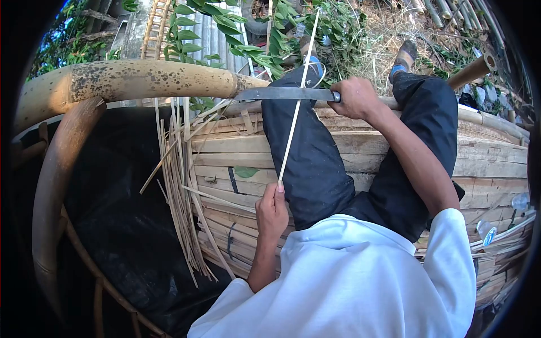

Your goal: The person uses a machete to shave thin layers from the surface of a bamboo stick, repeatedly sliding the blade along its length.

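On the stack of boards (220,160), a person in a white shirt (349,281) and dark trousers (307,169) sat with legs reaching past its far edge. The left hand (271,213) pinched the near end of a thin pale strip (290,138) between thumb and fingers, above the boards and close to the left thigh. The strip sloped up and away, over the far edge. Beyond that edge, the right hand (353,98) was wrapped tightly round the handle of a knife (270,94); its blade pointed left and crossed the strip, its tip near the end of a thick bamboo pole (152,79). More loose strips (179,217) hung along the left edge of the stack, beside a black sheet (124,208). A green leaf (246,172) lay on the boards near those strips, and a plastic cup (486,231) lay toward the right edge.
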Tool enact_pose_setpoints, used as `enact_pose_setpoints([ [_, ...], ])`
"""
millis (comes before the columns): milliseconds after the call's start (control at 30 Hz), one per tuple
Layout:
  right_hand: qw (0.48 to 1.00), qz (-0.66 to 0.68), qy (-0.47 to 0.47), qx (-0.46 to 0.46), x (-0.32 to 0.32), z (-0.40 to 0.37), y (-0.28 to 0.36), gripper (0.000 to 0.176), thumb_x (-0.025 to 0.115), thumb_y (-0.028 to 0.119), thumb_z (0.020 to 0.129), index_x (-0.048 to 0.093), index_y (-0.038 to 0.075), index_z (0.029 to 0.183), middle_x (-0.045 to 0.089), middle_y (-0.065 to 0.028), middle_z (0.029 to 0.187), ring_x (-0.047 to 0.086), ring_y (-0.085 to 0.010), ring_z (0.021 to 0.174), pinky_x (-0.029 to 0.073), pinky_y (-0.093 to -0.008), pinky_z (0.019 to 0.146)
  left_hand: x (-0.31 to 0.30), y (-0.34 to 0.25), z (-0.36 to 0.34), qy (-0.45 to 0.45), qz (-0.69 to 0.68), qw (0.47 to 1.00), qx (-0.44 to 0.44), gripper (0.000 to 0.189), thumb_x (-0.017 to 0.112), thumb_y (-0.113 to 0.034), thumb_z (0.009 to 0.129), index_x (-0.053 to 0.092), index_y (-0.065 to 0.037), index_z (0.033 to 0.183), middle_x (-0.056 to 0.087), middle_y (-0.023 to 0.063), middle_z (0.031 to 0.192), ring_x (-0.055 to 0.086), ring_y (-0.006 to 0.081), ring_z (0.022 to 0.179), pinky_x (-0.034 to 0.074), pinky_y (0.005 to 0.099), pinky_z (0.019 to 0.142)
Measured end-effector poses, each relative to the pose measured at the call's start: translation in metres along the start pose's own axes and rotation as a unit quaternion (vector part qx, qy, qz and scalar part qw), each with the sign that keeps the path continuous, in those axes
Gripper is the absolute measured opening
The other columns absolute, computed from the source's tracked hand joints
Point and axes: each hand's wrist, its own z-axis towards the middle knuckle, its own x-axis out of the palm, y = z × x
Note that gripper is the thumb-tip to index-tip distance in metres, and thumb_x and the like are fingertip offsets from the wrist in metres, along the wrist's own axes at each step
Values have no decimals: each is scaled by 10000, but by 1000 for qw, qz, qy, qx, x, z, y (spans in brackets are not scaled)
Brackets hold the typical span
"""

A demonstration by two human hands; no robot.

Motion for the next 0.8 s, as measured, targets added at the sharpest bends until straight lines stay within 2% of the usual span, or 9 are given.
enact_pose_setpoints([
  [400,996,-53,-52,57,-12,11,-40,235,638,256,678,727,141,862,656,-158,698,648,-341,695,527,-448,668,-34,23,-28,8,-10,1000,3,246,448,-203,984,519,-11,847,404,117,526,421,257,429,333,364,449],
  [467,993,-56,-28,95,-21,17,-50,266,621,277,709,718,94,877,665,-187,745,658,-350,733,526,-442,697,-43,26,-34,7,-6,1000,-8,254,448,-206,985,516,-8,842,403,109,534,416,228,444,334,350,458],
  [533,945,50,-52,320,-26,26,-83,335,594,306,747,700,17,880,669,-223,796,664,-368,776,519,-441,724,-46,31,-42,3,1,1000,-18,262,448,-208,987,513,-5,836,402,101,542,411,199,459,335,335,467],
  [600,926,59,-91,361,-21,24,-109,417,565,351,770,684,-39,855,666,-258,843,664,-390,812,510,-451,762,-50,40,-52,-8,-55,997,-55,275,452,-219,990,505,-1,830,411,75,567,399,132,512,334,309,483],
  [633,923,57,-133,358,-9,28,-117,325,586,307,781,633,-13,758,648,-169,700,645,-303,641,507,-417,639,-51,41,-53,-13,-54,997,-57,275,452,-219,990,505,-1,830,411,75,567,399,132,512,334,309,483],
  [667,924,56,-136,353,-3,32,-114,325,586,307,781,633,-13,758,648,-169,700,645,-303,641,507,-417,639,-49,42,-51,-15,-53,996,-77,279,448,-220,993,501,-1,829,418,57,574,393,114,525,331,299,486],
  [733,744,537,-146,369,4,30,-107,204,600,214,796,512,71,681,510,-28,560,501,-153,468,417,-318,481,-42,43,-45,-17,-56,994,-97,282,444,-221,997,498,-1,829,426,39,582,386,96,537,328,288,489],
  [767,657,645,-165,353,1,26,-84,222,598,136,803,415,132,678,355,59,532,336,-59,419,290,-245,416,-38,44,-42,-16,-92,990,-104,289,433,-227,1003,497,-6,828,422,17,587,361,86,534,313,273,487],
  [800,604,703,-162,338,4,25,-78,206,596,146,808,434,119,683,368,58,533,334,-64,409,287,-247,401,-34,46,-39,-15,-128,986,-109,297,422,-234,1009,497,-12,827,418,-5,593,337,76,532,298,258,484],
])
